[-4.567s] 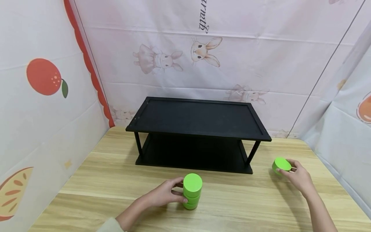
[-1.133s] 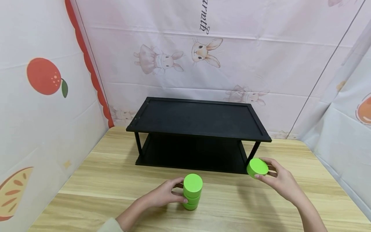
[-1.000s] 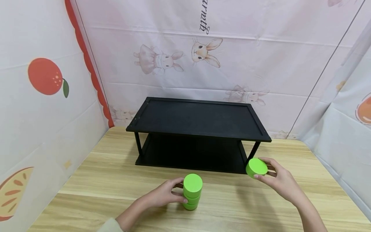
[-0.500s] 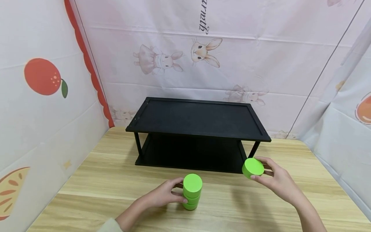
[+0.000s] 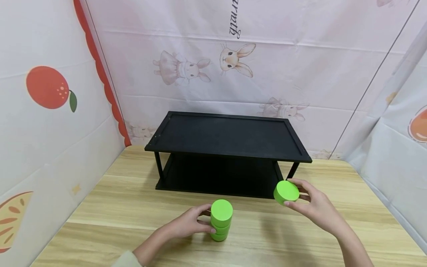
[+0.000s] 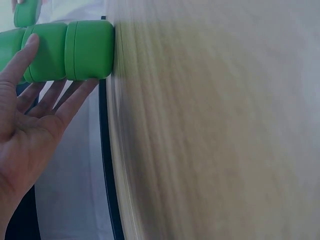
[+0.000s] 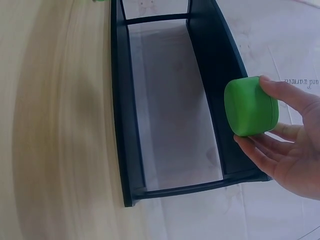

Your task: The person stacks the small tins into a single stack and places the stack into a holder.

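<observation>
Several green round lidded containers are here. A stack of them (image 5: 221,218) stands upright on the table in front of the rack, its lids' seams showing in the left wrist view. My left hand (image 5: 186,224) holds the stack from its left side, thumb in front and fingers behind. To the right, my right hand (image 5: 318,207) pinches one more green container (image 5: 286,191) between thumb and fingers. That container (image 7: 247,107) is raised above the table, apart from the stack, and in the head view overlaps the rack's front right corner.
A black two-tier rack (image 5: 230,133) stands at the back of the wooden table (image 5: 116,215). Behind it hangs a pink cloth (image 5: 287,59) printed with rabbits. White fruit-printed cloths (image 5: 40,141) hang at both sides.
From low at the far right, my right hand has lifted the green container and carried it left, towards the stack. My left hand and the stack have stayed in place.
</observation>
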The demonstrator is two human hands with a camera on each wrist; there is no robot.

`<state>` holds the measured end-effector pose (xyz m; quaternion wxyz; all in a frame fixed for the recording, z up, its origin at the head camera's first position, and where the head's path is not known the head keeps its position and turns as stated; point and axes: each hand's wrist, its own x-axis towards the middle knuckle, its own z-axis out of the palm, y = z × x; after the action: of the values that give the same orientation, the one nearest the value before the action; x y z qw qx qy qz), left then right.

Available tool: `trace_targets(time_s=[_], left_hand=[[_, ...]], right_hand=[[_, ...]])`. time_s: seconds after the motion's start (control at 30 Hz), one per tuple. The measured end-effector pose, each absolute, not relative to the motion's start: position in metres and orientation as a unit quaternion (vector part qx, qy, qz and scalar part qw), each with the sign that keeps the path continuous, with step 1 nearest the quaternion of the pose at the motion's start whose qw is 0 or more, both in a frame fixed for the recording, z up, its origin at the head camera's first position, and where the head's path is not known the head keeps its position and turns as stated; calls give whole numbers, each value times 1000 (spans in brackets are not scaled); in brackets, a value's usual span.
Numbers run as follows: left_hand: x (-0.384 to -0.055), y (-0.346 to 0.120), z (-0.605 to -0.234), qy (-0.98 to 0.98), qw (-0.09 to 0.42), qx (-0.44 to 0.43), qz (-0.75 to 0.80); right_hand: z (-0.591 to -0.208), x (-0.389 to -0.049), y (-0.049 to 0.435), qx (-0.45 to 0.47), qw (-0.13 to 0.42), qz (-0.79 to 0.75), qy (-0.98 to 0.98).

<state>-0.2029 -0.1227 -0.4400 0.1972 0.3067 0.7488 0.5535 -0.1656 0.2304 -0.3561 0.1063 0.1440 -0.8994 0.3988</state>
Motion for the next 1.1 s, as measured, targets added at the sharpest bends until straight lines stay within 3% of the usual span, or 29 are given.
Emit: trace_targets(time_s=[1.1], left_hand=[[-202, -123, -439, 754, 197, 305, 547]], right_hand=[[-350, -169, 198, 205, 87, 426, -877]])
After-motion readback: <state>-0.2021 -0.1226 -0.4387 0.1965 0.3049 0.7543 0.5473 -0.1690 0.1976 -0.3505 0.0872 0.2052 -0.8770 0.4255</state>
